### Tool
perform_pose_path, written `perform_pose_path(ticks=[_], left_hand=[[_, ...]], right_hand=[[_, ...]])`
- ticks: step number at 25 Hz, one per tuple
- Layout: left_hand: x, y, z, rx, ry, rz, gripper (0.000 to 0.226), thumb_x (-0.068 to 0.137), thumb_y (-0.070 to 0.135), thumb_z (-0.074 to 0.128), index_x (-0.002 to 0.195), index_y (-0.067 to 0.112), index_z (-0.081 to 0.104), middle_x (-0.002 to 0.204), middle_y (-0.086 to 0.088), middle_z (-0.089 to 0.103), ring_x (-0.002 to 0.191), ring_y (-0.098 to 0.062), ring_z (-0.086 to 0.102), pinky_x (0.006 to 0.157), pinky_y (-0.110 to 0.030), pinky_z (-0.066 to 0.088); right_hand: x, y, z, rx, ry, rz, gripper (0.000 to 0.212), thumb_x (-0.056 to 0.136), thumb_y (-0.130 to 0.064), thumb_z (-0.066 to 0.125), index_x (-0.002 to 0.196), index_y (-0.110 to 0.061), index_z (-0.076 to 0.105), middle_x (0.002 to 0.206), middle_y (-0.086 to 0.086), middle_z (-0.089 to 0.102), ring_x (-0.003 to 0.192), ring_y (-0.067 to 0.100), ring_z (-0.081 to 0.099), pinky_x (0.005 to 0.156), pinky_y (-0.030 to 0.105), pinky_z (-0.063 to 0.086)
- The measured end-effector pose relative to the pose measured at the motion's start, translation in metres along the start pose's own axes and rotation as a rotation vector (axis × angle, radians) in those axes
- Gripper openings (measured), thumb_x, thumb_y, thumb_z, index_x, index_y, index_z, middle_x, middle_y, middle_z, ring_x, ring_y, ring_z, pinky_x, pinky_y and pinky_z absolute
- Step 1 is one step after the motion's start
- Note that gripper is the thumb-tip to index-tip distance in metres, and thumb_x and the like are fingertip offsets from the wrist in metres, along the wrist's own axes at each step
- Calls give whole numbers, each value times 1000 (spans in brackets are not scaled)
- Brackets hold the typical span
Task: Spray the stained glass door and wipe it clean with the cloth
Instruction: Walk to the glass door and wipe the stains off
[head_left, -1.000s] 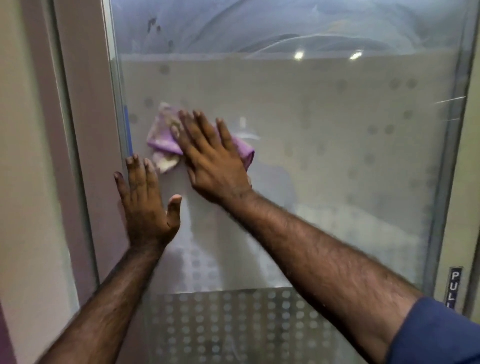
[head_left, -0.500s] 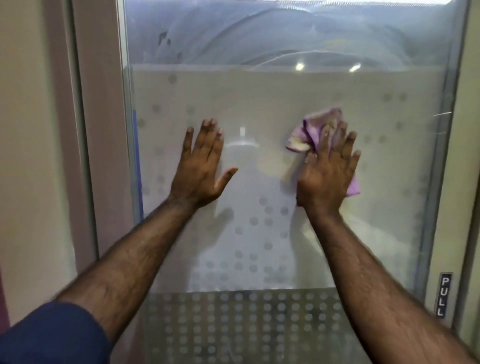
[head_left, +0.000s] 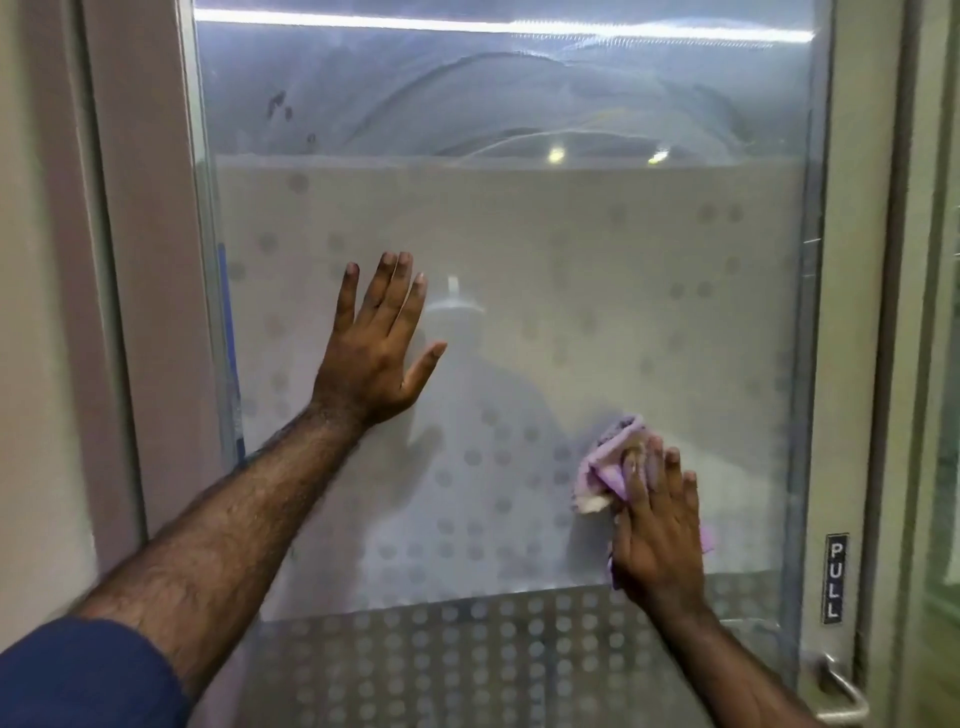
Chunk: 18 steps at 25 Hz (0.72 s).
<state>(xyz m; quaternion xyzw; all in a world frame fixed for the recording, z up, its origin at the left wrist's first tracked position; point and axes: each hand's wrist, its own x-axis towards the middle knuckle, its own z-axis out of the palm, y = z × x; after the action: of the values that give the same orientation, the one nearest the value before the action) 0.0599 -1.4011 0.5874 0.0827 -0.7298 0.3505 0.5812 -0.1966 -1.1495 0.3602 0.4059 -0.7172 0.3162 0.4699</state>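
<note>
The glass door (head_left: 597, 270) fills the view, frosted with a dot pattern across its middle and clear above. Dark smudges (head_left: 280, 109) sit on the clear band at the upper left, with curved wipe streaks beside them. My right hand (head_left: 657, 540) lies flat at the lower right of the frosted area, pressing a crumpled purple cloth (head_left: 610, 465) against the glass; the cloth sticks out past my fingertips and at the right of my palm. My left hand (head_left: 376, 348) rests flat on the glass at centre left, fingers spread, holding nothing. No spray bottle is in view.
A metal door frame with a PULL label (head_left: 835, 577) runs down the right side, and a metal handle (head_left: 841, 691) sits at the bottom right. A pale wall and door post (head_left: 140, 312) stand at the left.
My right hand has swept the cloth from the left of the glass to the right, then down to the lower right. My left hand shifted up and right, and stays flat on the glass.
</note>
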Motion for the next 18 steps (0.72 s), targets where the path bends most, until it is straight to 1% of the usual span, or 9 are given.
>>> perform_pose_path(ticks=[1,3,4,6,9,11,14,16,18], left_hand=[[0,0,0,-9,3,1,71,110,46,43,161,-1,34,172,-23,25,163,-38,20,130,-67,14],[0,2,1,-20,8,12,70,110,46,44,161,-1,35,172,-22,26,163,-38,20,131,-66,14],[0,3,1,-19,11,18,69,110,45,44,161,0,35,172,-22,26,163,-37,20,131,-66,14],[0,4,2,-22,16,27,69,110,46,44,161,0,36,172,-22,27,163,-37,20,132,-65,14],[-1,3,4,-26,28,17,67,110,44,43,161,0,37,172,-22,28,163,-37,21,131,-65,14],[-1,2,5,-24,50,14,62,111,37,42,160,-1,38,171,-23,30,162,-39,22,131,-66,14],[-3,0,6,-39,84,-26,55,110,25,38,158,-2,40,170,-23,32,162,-39,24,131,-67,12],[-3,-1,6,-44,97,-56,54,110,23,36,158,-3,41,169,-23,34,161,-39,25,131,-67,12],[-3,-1,6,-51,101,-57,54,109,22,38,157,-3,43,168,-23,36,161,-39,27,130,-68,14]], right_hand=[[21,10,-9,15,38,111,65,103,-24,38,166,-5,37,179,20,19,165,44,20,126,70,27],[81,25,-28,46,192,321,63,111,-27,33,169,-4,27,179,22,18,165,45,17,129,68,23],[118,29,-38,60,267,385,63,113,-29,33,170,-5,23,179,22,18,166,45,17,129,67,23],[187,18,-53,65,347,412,64,113,-31,36,171,-8,22,178,22,20,165,47,18,129,67,24],[240,-42,-53,9,311,277,69,108,-34,39,171,-9,25,178,21,21,164,48,19,130,65,21],[227,-91,-39,1,274,101,72,104,-31,46,171,-10,26,178,21,21,165,46,19,131,63,17],[150,-143,-8,41,163,-139,77,104,-29,54,173,-17,22,181,15,13,168,38,9,136,59,8],[83,-150,14,33,91,-273,83,101,-28,62,173,-21,21,182,9,12,169,32,7,136,56,9],[16,-137,35,-22,22,-378,90,93,-24,71,172,-24,26,181,6,18,169,28,12,136,53,13]])
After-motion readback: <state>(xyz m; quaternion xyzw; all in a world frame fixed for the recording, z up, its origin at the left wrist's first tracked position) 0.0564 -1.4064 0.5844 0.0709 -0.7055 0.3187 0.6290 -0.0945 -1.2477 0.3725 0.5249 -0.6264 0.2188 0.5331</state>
